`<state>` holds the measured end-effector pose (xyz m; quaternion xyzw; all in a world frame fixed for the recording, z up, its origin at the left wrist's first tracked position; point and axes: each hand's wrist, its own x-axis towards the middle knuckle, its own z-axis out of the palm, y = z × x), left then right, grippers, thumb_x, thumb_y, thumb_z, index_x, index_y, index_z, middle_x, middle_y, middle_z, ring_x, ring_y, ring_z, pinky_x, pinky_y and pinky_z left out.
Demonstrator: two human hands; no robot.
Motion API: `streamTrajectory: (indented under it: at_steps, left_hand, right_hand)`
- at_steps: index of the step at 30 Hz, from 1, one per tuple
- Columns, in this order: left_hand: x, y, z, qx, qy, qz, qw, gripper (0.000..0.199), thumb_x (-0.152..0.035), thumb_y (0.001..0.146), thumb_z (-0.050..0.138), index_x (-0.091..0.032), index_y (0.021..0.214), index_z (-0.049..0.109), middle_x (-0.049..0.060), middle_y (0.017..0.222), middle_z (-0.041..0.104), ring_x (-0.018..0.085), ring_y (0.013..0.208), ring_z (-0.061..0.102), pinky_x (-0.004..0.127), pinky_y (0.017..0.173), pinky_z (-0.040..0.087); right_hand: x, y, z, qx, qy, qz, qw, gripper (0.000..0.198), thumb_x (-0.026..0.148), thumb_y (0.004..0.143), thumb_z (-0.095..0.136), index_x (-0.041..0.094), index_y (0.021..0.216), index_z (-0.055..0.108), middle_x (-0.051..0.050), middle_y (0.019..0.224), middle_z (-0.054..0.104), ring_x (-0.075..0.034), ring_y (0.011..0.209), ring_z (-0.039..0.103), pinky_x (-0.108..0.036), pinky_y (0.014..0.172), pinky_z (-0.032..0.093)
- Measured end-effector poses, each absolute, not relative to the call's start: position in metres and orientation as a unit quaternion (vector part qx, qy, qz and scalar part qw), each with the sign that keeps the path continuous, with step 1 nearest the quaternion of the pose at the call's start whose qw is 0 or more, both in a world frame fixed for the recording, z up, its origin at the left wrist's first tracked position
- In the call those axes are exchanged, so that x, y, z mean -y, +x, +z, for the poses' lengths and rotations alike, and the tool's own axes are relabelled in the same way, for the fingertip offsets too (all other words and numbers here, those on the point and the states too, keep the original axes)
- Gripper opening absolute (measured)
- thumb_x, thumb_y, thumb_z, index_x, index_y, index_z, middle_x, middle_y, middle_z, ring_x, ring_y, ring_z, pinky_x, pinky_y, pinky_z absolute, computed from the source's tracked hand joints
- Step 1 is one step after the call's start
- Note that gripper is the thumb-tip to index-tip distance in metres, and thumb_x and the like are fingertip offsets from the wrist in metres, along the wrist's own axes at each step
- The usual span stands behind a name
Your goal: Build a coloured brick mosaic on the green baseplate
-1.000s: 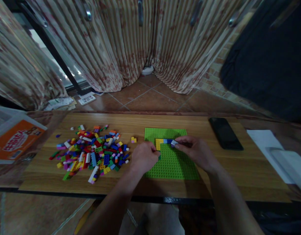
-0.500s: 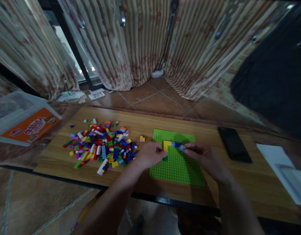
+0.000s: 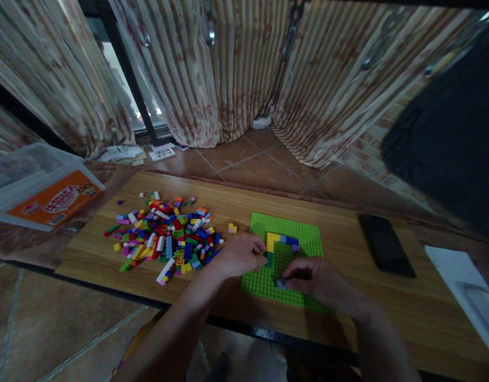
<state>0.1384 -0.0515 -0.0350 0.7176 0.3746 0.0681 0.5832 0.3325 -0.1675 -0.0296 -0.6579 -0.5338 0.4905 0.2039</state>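
Observation:
On the tabletop lies a green baseplate [image 3: 308,224] with bricks fixed in a bent row: yellow bricks [image 3: 271,241] at the corner, blue bricks [image 3: 290,241] along the back, a purple brick [image 3: 295,248] at the right end. A dark green brick [image 3: 270,259] forms the left side's near end. My left hand [image 3: 246,254] hovers at the plate's left edge beside it, fingers curled with a gap between thumb and fingertips. Over the plate's nearer part, my right hand [image 3: 314,278] pinches a small pale grey-blue brick [image 3: 280,284], partly hidden by the fingertips.
A heap of mixed bricks [image 3: 168,233] covers the table's left part, with a small yellow brick [image 3: 232,228] apart from it. A black phone [image 3: 385,245] and white paper [image 3: 455,270] lie right. A clear plastic box [image 3: 49,185] stands far left.
My right hand has moved from the row's right end toward the plate's near side with the pale brick. The purple brick now shows uncovered. My left hand's fingertips have parted slightly.

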Motion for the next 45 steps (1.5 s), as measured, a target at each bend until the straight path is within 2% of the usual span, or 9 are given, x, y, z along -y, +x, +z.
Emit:
streamTrajectory:
  at_steps: [4, 10, 15, 18, 26, 34, 38, 42, 45]
  left_hand:
    - [0.052, 0.137, -0.032, -0.374, 0.736, 0.061, 0.561, 0.014, -0.012, 0.07, 0.063, -0.016, 0.083, 0.061, -0.002, 0.063, 0.067, 0.014, 0.056, 0.064, 0.021, 0.052, 0.043]
    - [0.053, 0.138, -0.03, -0.379, 0.77, 0.061, 0.51, 0.015, -0.018, 0.068, 0.068, -0.016, 0.082, 0.063, -0.002, 0.064, 0.066, 0.013, 0.057, 0.06, 0.021, 0.053, 0.04]
    - [0.056, 0.14, -0.029, -0.381, 0.798, 0.054, 0.464, 0.019, -0.021, 0.067, 0.069, -0.017, 0.084, 0.063, -0.002, 0.066, 0.065, 0.013, 0.06, 0.059, 0.022, 0.053, 0.037]
    - [0.06, 0.142, -0.026, -0.394, 0.808, 0.043, 0.436, 0.016, -0.024, 0.069, 0.069, -0.018, 0.082, 0.062, -0.002, 0.067, 0.065, 0.014, 0.062, 0.058, 0.023, 0.053, 0.035]
    - [0.067, 0.144, -0.029, -0.408, 0.835, 0.05, 0.365, 0.014, -0.026, 0.072, 0.068, -0.02, 0.083, 0.06, -0.001, 0.069, 0.064, 0.015, 0.064, 0.057, 0.025, 0.054, 0.033]
    - [0.067, 0.145, -0.027, -0.414, 0.837, 0.034, 0.357, 0.014, -0.028, 0.075, 0.066, -0.02, 0.085, 0.061, 0.001, 0.074, 0.066, 0.016, 0.068, 0.06, 0.025, 0.056, 0.036]
    - [0.067, 0.144, -0.03, -0.407, 0.835, 0.042, 0.369, 0.017, -0.026, 0.073, 0.067, -0.02, 0.088, 0.062, 0.0, 0.075, 0.067, 0.016, 0.07, 0.061, 0.024, 0.058, 0.038]
    - [0.063, 0.139, -0.028, -0.383, 0.826, 0.04, 0.411, 0.027, -0.024, 0.067, 0.071, -0.019, 0.092, 0.062, -0.001, 0.075, 0.068, 0.016, 0.069, 0.061, 0.024, 0.058, 0.04]
    - [0.058, 0.136, -0.026, -0.365, 0.817, 0.043, 0.444, 0.029, -0.025, 0.068, 0.071, -0.017, 0.095, 0.063, 0.0, 0.075, 0.069, 0.016, 0.069, 0.062, 0.024, 0.059, 0.042]
  right_hand:
    - [0.164, 0.329, -0.026, 0.564, -0.677, 0.419, 0.219, 0.013, 0.035, 0.079, 0.067, 0.022, 0.077, 0.071, 0.001, 0.074, 0.068, -0.015, 0.068, 0.059, -0.028, 0.061, 0.042]
    - [0.152, 0.309, -0.025, 0.588, -0.708, 0.339, 0.196, 0.03, 0.039, 0.088, 0.055, 0.02, 0.068, 0.067, 0.001, 0.061, 0.06, -0.013, 0.057, 0.052, -0.027, 0.055, 0.035]
    - [0.142, 0.294, -0.026, 0.556, -0.761, 0.285, 0.177, 0.031, 0.04, 0.086, 0.058, 0.02, 0.065, 0.067, 0.001, 0.057, 0.06, -0.013, 0.054, 0.052, -0.027, 0.053, 0.031]
    - [0.14, 0.291, -0.026, 0.536, -0.777, 0.285, 0.168, 0.027, 0.042, 0.082, 0.062, 0.021, 0.067, 0.069, 0.0, 0.061, 0.065, -0.014, 0.057, 0.054, -0.027, 0.054, 0.032]
    - [0.136, 0.289, -0.024, 0.512, -0.794, 0.287, 0.157, 0.024, 0.04, 0.079, 0.064, 0.022, 0.065, 0.071, 0.0, 0.059, 0.064, -0.014, 0.056, 0.055, -0.027, 0.052, 0.032]
    - [0.135, 0.288, -0.029, 0.535, -0.784, 0.259, 0.178, 0.024, 0.039, 0.076, 0.067, 0.022, 0.06, 0.07, 0.0, 0.054, 0.062, -0.014, 0.053, 0.055, -0.026, 0.05, 0.032]
    - [0.139, 0.295, -0.029, 0.544, -0.767, 0.276, 0.2, 0.028, 0.041, 0.08, 0.064, 0.021, 0.061, 0.069, 0.001, 0.054, 0.06, -0.013, 0.052, 0.055, -0.025, 0.049, 0.031]
    - [0.151, 0.312, -0.027, 0.561, -0.703, 0.36, 0.247, 0.025, 0.04, 0.084, 0.06, 0.02, 0.074, 0.071, 0.0, 0.068, 0.066, -0.014, 0.063, 0.059, -0.027, 0.058, 0.04]
    - [0.164, 0.324, -0.026, 0.567, -0.679, 0.394, 0.249, 0.021, 0.037, 0.076, 0.071, 0.022, 0.091, 0.072, 0.0, 0.081, 0.068, -0.015, 0.072, 0.06, -0.028, 0.063, 0.044]
